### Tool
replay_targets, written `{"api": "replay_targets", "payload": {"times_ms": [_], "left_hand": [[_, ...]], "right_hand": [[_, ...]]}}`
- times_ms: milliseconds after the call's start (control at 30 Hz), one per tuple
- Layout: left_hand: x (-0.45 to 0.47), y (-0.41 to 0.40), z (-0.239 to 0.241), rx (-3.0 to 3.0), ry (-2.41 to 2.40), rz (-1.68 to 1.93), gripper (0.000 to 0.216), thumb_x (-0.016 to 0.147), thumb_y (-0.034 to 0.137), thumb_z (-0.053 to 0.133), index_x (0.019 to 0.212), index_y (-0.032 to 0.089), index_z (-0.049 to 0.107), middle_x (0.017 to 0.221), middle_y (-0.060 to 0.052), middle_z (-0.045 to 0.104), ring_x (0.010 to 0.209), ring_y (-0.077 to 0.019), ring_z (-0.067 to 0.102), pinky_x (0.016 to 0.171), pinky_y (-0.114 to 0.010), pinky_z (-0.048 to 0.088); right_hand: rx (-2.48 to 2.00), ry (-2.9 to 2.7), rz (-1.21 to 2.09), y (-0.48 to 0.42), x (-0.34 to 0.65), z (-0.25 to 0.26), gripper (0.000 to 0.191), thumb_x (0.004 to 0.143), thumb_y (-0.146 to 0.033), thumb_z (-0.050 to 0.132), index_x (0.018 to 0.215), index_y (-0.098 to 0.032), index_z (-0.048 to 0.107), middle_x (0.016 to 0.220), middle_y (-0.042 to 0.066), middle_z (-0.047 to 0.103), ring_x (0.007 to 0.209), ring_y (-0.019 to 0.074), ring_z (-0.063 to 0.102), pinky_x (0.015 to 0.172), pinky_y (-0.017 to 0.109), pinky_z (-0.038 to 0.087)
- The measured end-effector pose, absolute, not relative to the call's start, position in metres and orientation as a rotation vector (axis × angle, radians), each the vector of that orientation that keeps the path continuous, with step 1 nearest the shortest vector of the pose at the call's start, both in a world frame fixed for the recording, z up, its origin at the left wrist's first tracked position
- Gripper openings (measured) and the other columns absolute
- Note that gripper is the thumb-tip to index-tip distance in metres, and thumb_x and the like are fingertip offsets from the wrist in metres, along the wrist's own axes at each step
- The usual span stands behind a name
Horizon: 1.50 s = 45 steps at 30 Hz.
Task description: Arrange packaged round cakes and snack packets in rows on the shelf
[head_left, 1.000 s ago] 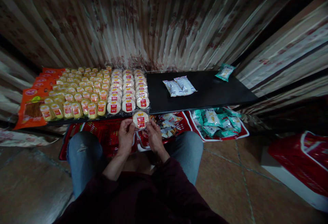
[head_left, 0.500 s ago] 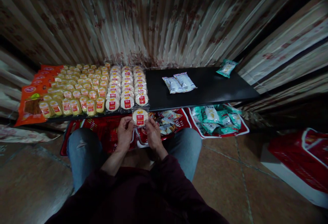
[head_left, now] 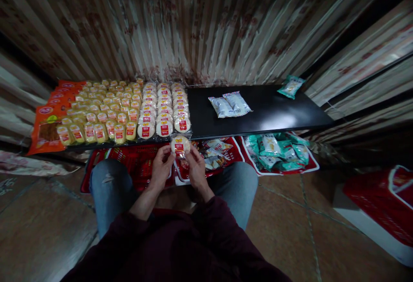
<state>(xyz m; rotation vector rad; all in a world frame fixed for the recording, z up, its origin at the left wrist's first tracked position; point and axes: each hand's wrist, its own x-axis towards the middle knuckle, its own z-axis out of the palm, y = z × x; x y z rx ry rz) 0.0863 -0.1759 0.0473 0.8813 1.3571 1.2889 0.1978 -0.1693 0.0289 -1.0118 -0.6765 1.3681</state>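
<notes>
At twelve o'clock, the left hand [head_left: 162, 168] and right hand [head_left: 195, 165] pinch opposite edges of a round packet [head_left: 180, 145]. A light edge grip, wrapper flat and label up, should spare what looks brittle. Its underside is hidden; towards eleven o'clock, the red basket [head_left: 139, 161] is too dark to read inside. Whether the packet touches the shelf [head_left: 264, 110] cannot be told; farther back, overlapping round white packets [head_left: 164, 110] partly hide one another's labels.

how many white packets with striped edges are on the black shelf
2: one white plastic packet with striped edges right of the round white crackers, the other directly right of it; any underneath would be hidden
</notes>
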Motion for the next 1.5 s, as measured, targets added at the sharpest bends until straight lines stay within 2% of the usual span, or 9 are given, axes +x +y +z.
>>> {"api": "replay_targets", "payload": {"times_ms": [167,300,467,667,833,1000,1133,1267,1500], "left_hand": [[0.082,-0.178,0.048,0.874,1.311,1.252,0.037,0.073,0.036,0.067,0.105,0.018,0.059,0.112,-0.009,0.064,0.105,-0.0202,0.058,0.089,-0.034,0.046],[0.081,-0.182,0.05,0.822,1.23,1.23,0.045,0.074,0.042,0.068,0.112,0.019,0.059,0.121,-0.01,0.062,0.111,-0.0232,0.056,0.096,-0.038,0.044],[0.079,-0.188,0.045,0.706,1.04,1.236,0.058,0.073,0.041,0.071,0.126,0.023,0.055,0.138,-0.008,0.052,0.131,-0.0238,0.042,0.11,-0.037,0.031],[0.075,-0.19,0.035,0.522,0.86,1.313,0.055,0.069,0.044,0.074,0.116,0.018,0.062,0.123,-0.008,0.063,0.125,-0.0233,0.049,0.11,-0.034,0.031],[0.075,-0.185,0.044,0.308,0.855,1.339,0.042,0.071,0.044,0.07,0.102,0.015,0.067,0.103,-0.006,0.071,0.109,-0.0217,0.06,0.103,-0.034,0.039],[0.076,-0.18,0.049,0.197,0.812,1.382,0.033,0.073,0.037,0.068,0.098,0.016,0.068,0.098,-0.004,0.072,0.099,-0.0179,0.063,0.1,-0.032,0.04],[0.081,-0.184,0.045,0.273,0.852,1.333,0.036,0.072,0.036,0.07,0.102,0.016,0.068,0.106,-0.005,0.071,0.111,-0.021,0.058,0.106,-0.034,0.035],[0.087,-0.19,0.044,0.389,0.849,1.254,0.047,0.075,0.039,0.068,0.116,0.017,0.064,0.116,-0.007,0.067,0.125,-0.0227,0.049,0.112,-0.036,0.027],[0.095,-0.191,0.045,0.497,0.867,1.226,0.057,0.08,0.041,0.064,0.132,0.025,0.051,0.135,-0.004,0.055,0.139,-0.0198,0.029,0.117,-0.034,0.018]], "right_hand": [[-1.049,-0.838,1.271,-0.172,0.195,0.031,0.04,0.078,-0.039,0.066,0.112,-0.02,0.066,0.114,0.004,0.068,0.105,0.0207,0.062,0.097,0.036,0.047],[-1.129,-0.974,1.201,-0.175,0.193,0.027,0.042,0.082,-0.04,0.061,0.119,-0.021,0.062,0.115,0.006,0.068,0.102,0.0215,0.064,0.092,0.037,0.051],[-1.196,-1.389,0.782,-0.178,0.19,0.028,0.034,0.087,-0.03,0.053,0.12,-0.023,0.062,0.116,0.007,0.065,0.106,0.0212,0.06,0.093,0.039,0.048],[-1.181,-1.734,0.374,-0.19,0.179,0.033,0.036,0.085,-0.025,0.056,0.12,-0.024,0.06,0.124,0.01,0.058,0.116,0.0234,0.052,0.098,0.044,0.044],[-1.128,-1.779,0.39,-0.195,0.178,0.036,0.035,0.084,-0.022,0.053,0.118,-0.021,0.06,0.126,0.011,0.056,0.118,0.0237,0.05,0.1,0.045,0.043],[-1.184,-1.678,0.409,-0.192,0.183,0.042,0.031,0.089,-0.019,0.043,0.114,-0.021,0.061,0.119,0.009,0.061,0.113,0.021,0.054,0.097,0.043,0.044],[-1.204,-1.719,0.439,-0.19,0.185,0.038,0.033,0.089,-0.023,0.046,0.12,-0.02,0.057,0.119,0.01,0.062,0.114,0.0223,0.054,0.098,0.044,0.045],[-1.242,-1.745,0.516,-0.191,0.185,0.031,0.051,0.083,-0.032,0.056,0.131,-0.018,0.047,0.124,0.013,0.059,0.115,0.0256,0.054,0.097,0.046,0.046],[-1.215,-1.726,0.491,-0.187,0.194,0.027,0.046,0.084,-0.027,0.054,0.128,-0.017,0.049,0.119,0.013,0.062,0.111,0.0238,0.057,0.095,0.042,0.049]]}}
